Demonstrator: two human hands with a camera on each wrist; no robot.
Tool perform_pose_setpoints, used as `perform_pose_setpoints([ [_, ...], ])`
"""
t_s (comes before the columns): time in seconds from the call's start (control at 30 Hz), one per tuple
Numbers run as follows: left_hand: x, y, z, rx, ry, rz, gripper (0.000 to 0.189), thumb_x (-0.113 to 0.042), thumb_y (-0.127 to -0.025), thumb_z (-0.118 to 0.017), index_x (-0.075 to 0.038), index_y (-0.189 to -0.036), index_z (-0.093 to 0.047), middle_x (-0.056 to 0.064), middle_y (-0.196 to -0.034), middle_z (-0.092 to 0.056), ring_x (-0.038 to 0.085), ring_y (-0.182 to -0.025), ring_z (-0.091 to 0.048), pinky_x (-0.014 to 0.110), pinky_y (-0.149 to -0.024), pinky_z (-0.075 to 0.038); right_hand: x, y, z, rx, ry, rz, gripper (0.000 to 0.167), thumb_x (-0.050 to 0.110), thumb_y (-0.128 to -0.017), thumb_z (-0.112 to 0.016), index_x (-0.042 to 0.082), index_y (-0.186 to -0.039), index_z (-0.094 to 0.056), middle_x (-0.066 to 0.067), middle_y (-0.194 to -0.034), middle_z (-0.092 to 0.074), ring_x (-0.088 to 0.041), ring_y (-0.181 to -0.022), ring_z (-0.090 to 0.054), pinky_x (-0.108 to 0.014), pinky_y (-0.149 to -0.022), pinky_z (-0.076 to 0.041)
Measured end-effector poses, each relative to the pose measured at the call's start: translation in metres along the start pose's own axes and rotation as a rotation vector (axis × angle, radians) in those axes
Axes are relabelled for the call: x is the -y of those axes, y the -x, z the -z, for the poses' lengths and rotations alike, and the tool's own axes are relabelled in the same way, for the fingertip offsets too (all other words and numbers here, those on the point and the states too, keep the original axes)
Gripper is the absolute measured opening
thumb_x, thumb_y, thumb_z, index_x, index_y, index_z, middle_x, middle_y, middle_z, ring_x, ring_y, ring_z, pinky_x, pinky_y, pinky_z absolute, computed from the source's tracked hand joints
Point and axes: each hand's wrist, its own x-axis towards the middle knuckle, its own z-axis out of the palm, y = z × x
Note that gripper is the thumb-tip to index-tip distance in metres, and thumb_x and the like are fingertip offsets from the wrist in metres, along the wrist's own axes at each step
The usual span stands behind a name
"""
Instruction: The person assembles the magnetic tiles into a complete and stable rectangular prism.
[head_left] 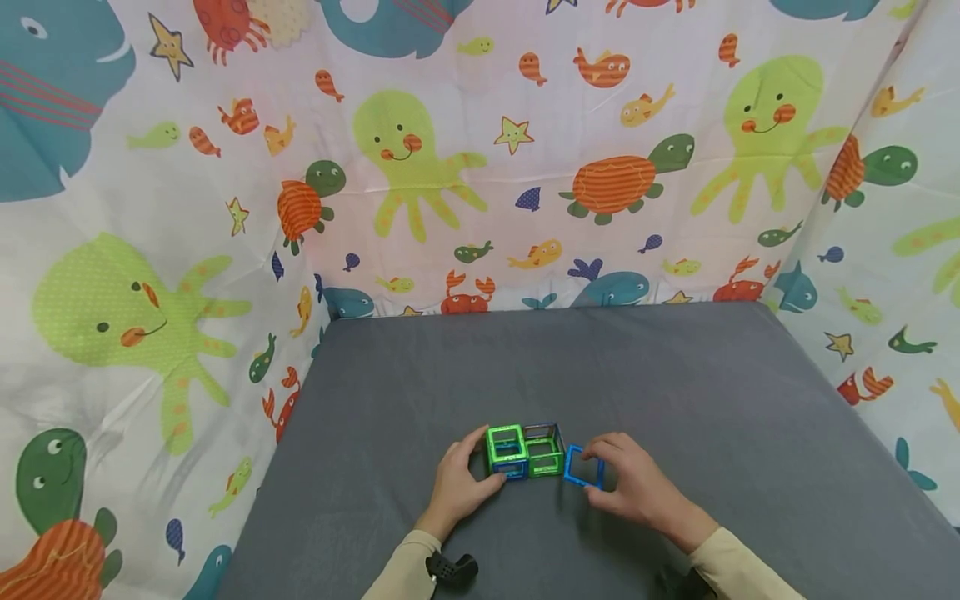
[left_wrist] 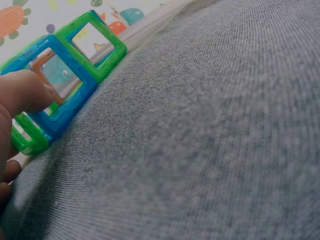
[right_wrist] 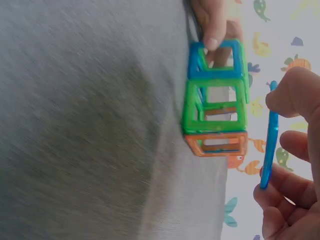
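Two joined box frames of square magnetic tiles [head_left: 546,469] stand on the grey cloth, with green and blue tiles facing forward. My left hand [head_left: 457,485] grips the left box, its thumb against the blue front tile [left_wrist: 89,87] and its other fingers round the far side. Just right of the boxes, my right hand [head_left: 637,482] pinches a single blue square tile [right_wrist: 270,142] by its edges, thumb on one side and fingertips on the other. That tile is tilted and apart from the boxes. An orange tile [right_wrist: 222,153] forms the right end of the structure.
Grey cloth [head_left: 540,367] covers the work surface. A white curtain with printed sea animals [head_left: 480,275] hangs along the back and both sides. A black strap [head_left: 453,569] is on the left wrist.
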Motion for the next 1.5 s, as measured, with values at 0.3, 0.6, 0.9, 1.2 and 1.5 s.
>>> perform_pose_setpoints([
  [0.3,0.003,0.002,-0.001,0.006,0.012,-0.015,0.074,-0.03,-0.079,-0.084,-0.015,-0.146,-0.056,0.003,-0.127,-0.069,0.022,-0.114,-0.063,0.05,-0.098,-0.052,-0.006,-0.035,-0.001,0.143,0.025,0.032,0.026,0.017,-0.074,-0.08,0.015,-0.099,-0.074,-0.005,-0.113,-0.073,-0.021,-0.101,-0.061,-0.048,-0.086,-0.052],
  [0.6,0.004,0.0,-0.002,0.0,0.014,-0.012,0.074,-0.029,-0.079,-0.084,-0.016,-0.146,-0.056,0.002,-0.129,-0.069,0.022,-0.116,-0.062,0.051,-0.099,-0.052,-0.006,-0.06,-0.011,0.24,0.028,0.071,0.024,0.013,-0.078,-0.074,0.013,-0.102,-0.074,-0.01,-0.119,-0.073,-0.025,-0.103,-0.06,-0.05,-0.086,-0.049],
  [0.9,0.003,0.0,-0.002,-0.008,0.007,-0.014,0.074,-0.028,-0.078,-0.085,-0.017,-0.145,-0.057,0.001,-0.127,-0.07,0.021,-0.113,-0.063,0.049,-0.098,-0.053,-0.004,-0.069,-0.019,0.3,0.013,0.085,0.022,0.011,-0.078,-0.073,0.013,-0.099,-0.075,-0.012,-0.115,-0.073,-0.028,-0.101,-0.06,-0.05,-0.083,-0.048],
  [1.2,0.002,-0.001,-0.001,-0.005,0.001,-0.02,0.074,-0.028,-0.078,-0.085,-0.016,-0.145,-0.057,0.001,-0.129,-0.069,0.02,-0.112,-0.063,0.048,-0.098,-0.053,-0.004,-0.07,-0.022,0.315,-0.021,0.058,0.025,0.01,-0.077,-0.073,0.013,-0.102,-0.075,-0.004,-0.111,-0.073,-0.023,-0.098,-0.058,-0.049,-0.086,-0.048],
  [1.5,0.002,0.0,-0.001,0.0,0.013,-0.016,0.074,-0.029,-0.078,-0.085,-0.016,-0.145,-0.056,0.002,-0.129,-0.069,0.021,-0.113,-0.062,0.05,-0.097,-0.052,-0.003,-0.071,-0.022,0.406,-0.118,-0.158,0.061,0.013,-0.079,-0.078,0.012,-0.137,-0.059,-0.007,-0.126,-0.069,-0.023,-0.108,-0.057,-0.047,-0.09,-0.05],
])
